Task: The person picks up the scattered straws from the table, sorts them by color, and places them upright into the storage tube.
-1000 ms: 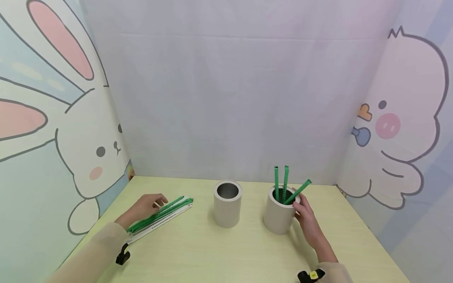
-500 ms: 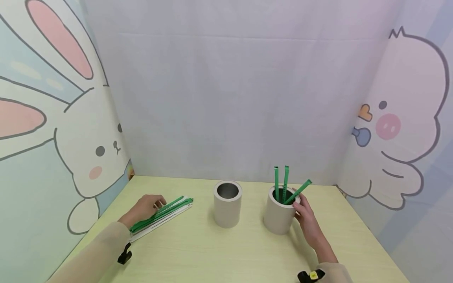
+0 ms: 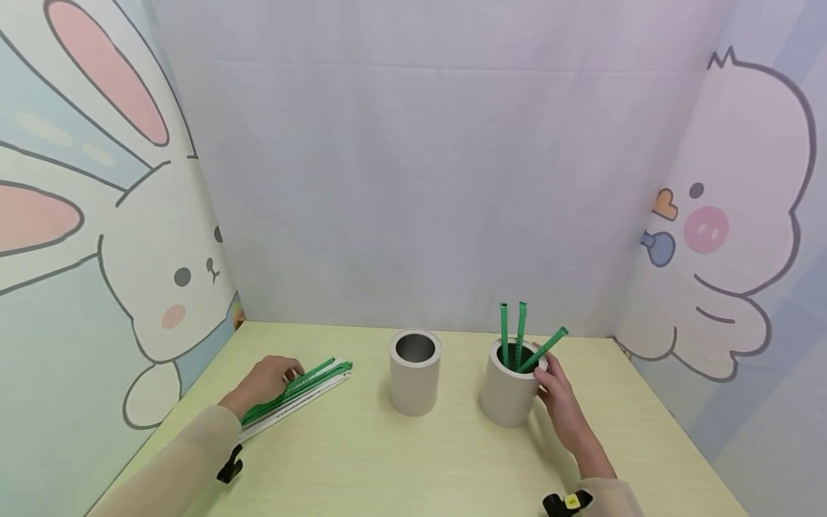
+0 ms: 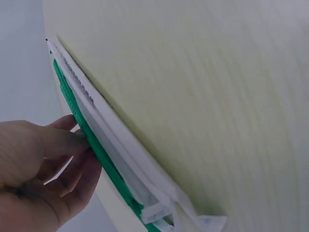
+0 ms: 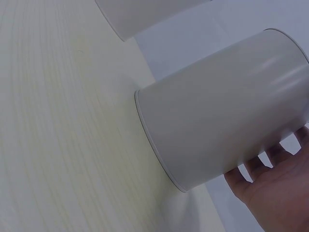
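Note:
Slim green and white paper-wrapped sticks (image 3: 316, 388) lie in a slanting bundle on the left of the table. My left hand (image 3: 266, 380) reaches over their far side. In the left wrist view, the thumb and fingertips of that left hand (image 4: 53, 169) pinch a green wrapped stick (image 4: 106, 162) at the bundle's edge; white ones lie beside it. At the right, a pale grey cylindrical cup (image 3: 507, 398) stands upright with three green wrapped sticks (image 3: 520, 330) in it. My right hand (image 3: 561, 406) holds this cup by its right side, the thumb close to the rim.
A second pale cup (image 3: 413, 388) stands upright between the bundle and the held cup, with no sticks showing in it. The light wooden table (image 3: 388, 467) ends at a grey curtain (image 3: 420, 201) behind. Printed cartoon panels flank both sides.
My left hand and sleeve have shifted slightly to the right along the bundle. The right hand and both cups stay put.

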### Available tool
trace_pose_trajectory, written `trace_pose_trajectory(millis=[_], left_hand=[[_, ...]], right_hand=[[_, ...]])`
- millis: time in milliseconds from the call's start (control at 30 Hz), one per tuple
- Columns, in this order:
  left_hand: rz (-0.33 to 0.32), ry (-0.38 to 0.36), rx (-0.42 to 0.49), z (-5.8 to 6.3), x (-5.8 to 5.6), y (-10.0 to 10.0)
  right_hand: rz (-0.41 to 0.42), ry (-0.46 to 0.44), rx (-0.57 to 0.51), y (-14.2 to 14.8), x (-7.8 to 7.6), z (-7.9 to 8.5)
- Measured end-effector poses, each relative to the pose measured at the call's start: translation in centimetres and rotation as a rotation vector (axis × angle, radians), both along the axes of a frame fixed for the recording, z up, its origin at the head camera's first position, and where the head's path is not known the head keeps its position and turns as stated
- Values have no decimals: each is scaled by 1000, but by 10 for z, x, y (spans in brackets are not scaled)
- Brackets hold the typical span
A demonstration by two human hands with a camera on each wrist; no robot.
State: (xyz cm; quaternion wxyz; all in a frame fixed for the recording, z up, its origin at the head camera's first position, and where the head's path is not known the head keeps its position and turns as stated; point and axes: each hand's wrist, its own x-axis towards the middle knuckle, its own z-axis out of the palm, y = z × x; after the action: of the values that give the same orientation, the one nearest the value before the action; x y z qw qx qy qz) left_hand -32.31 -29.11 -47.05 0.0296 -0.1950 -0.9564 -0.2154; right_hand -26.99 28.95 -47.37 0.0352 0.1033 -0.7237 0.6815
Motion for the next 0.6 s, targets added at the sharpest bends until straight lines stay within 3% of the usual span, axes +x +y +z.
trace_pose_trajectory(millis=[300,600], left_hand=[[38,-10,-17,-2,0,3],[5,66,15,8,3,1]], right_hand=[[-3,0,2,0,0,0],[-3,2,-4,0,0,-1]])
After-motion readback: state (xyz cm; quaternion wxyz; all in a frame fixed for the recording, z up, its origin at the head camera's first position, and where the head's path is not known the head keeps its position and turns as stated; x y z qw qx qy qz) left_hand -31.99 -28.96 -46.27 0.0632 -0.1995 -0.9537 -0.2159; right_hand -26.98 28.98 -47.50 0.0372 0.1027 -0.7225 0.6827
